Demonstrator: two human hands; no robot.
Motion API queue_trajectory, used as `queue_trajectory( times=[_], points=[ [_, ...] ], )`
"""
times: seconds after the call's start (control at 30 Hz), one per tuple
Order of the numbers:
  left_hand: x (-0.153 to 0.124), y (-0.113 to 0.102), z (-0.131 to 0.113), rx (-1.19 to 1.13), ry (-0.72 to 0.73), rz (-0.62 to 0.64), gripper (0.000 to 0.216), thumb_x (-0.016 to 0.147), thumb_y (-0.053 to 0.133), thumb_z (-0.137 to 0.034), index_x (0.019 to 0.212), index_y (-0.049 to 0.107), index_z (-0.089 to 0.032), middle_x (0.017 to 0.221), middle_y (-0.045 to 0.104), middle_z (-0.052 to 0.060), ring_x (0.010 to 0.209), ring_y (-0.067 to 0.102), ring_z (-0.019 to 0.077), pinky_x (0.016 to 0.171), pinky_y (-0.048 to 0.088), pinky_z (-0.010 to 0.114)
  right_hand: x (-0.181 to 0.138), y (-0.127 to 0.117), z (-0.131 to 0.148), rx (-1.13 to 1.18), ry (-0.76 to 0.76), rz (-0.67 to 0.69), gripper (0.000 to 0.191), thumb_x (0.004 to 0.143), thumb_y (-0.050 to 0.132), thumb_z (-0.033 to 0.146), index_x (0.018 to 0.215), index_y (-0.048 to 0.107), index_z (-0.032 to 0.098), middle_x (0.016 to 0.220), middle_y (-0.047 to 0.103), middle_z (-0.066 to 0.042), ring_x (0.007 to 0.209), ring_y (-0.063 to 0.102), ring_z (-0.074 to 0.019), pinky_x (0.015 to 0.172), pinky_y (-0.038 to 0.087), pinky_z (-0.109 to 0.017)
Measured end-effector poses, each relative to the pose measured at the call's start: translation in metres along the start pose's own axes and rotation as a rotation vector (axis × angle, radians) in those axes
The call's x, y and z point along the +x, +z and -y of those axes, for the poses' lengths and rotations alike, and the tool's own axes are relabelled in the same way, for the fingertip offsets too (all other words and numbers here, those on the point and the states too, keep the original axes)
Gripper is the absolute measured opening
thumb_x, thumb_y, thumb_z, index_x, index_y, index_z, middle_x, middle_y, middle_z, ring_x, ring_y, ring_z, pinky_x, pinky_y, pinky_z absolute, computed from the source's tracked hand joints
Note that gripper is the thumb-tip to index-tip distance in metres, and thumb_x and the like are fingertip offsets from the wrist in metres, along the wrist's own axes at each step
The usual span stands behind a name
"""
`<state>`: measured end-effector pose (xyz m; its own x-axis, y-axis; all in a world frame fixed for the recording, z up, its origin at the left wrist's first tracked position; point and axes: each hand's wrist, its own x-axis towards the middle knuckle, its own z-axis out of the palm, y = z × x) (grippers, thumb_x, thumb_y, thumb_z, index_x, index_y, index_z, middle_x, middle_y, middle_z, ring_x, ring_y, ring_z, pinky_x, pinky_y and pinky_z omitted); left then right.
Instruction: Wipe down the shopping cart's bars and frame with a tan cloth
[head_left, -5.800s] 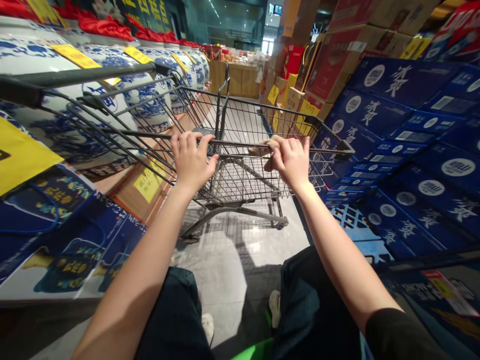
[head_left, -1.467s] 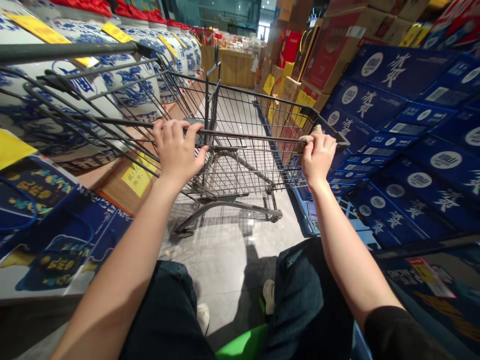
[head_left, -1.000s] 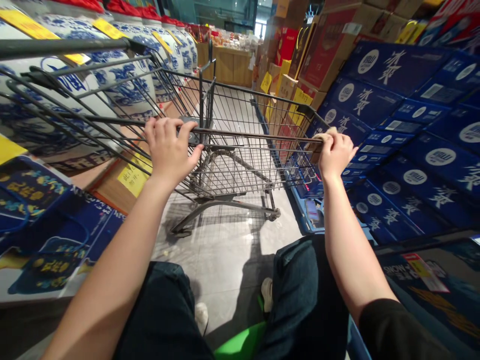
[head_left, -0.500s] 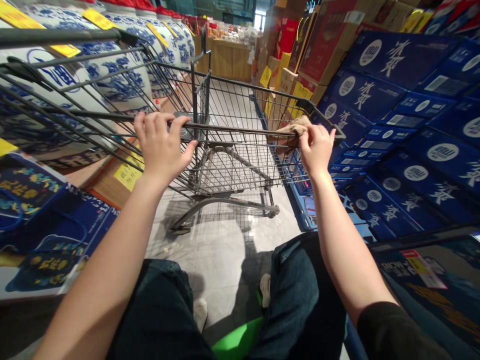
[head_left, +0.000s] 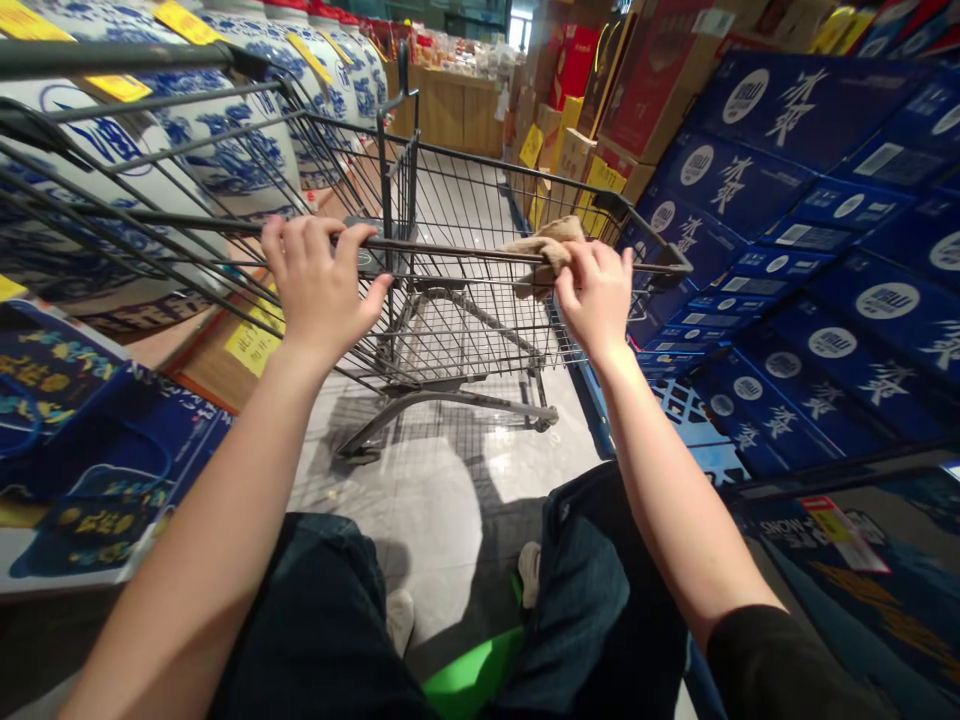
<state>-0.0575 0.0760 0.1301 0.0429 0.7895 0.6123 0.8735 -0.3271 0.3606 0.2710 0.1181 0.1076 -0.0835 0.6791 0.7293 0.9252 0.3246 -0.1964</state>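
Observation:
A dark metal shopping cart (head_left: 480,345) stands sideways in front of my knees, its wire basket's upper rail running across the view. My left hand (head_left: 319,285) rests with its fingers hooked over that rail left of the middle, the thumb apart below it. Farther right, my right hand (head_left: 598,295) grips a tan cloth (head_left: 553,245) that is folded around the same rail. The cloth hangs a little on both sides of the bar. My fingertips behind the rail are hidden.
Big blue-and-white jars (head_left: 225,140) with red lids line the left. Stacked blue cartons (head_left: 757,190) rise at the right, with a blue pallet (head_left: 694,430) at floor level. Below me is a green seat (head_left: 480,675). A blue printed box (head_left: 97,460) sits near my left forearm.
My right hand has slid left along the rail with the cloth, nearer to my left hand. My left hand has stayed almost in place; the cart stands as before.

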Motion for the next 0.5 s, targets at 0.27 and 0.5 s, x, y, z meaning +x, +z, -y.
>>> queue_trajectory(
  times=[0.27, 0.5],
  points=[
    [0.0, 0.002, -0.002, -0.001, -0.01, -0.009, 0.081, 0.066, 0.063, -0.065, 0.138, 0.052, -0.029, 0.144, 0.05, 0.004, 0.143, 0.022, 0.0425, 0.125, -0.006, 0.064, 0.001, 0.014, -0.047, -0.027, 0.274, -0.228, 0.037, 0.093, 0.035, 0.032, 0.119, 0.06, 0.022, 0.128, 0.058, -0.016, 0.135, 0.046, -0.0355, 0.116, 0.028, -0.073],
    [0.0, 0.002, -0.001, -0.008, -0.009, 0.013, 0.084, 0.068, 0.064, -0.068, 0.141, 0.049, -0.03, 0.143, 0.051, 0.004, 0.146, 0.017, 0.043, 0.124, -0.01, 0.065, -0.006, 0.018, 0.035, 0.017, -0.123, 0.04, 0.052, 0.094, 0.041, 0.032, 0.145, 0.047, 0.027, 0.152, 0.048, -0.012, 0.15, 0.034, -0.0328, 0.124, 0.021, -0.068]
  ],
)
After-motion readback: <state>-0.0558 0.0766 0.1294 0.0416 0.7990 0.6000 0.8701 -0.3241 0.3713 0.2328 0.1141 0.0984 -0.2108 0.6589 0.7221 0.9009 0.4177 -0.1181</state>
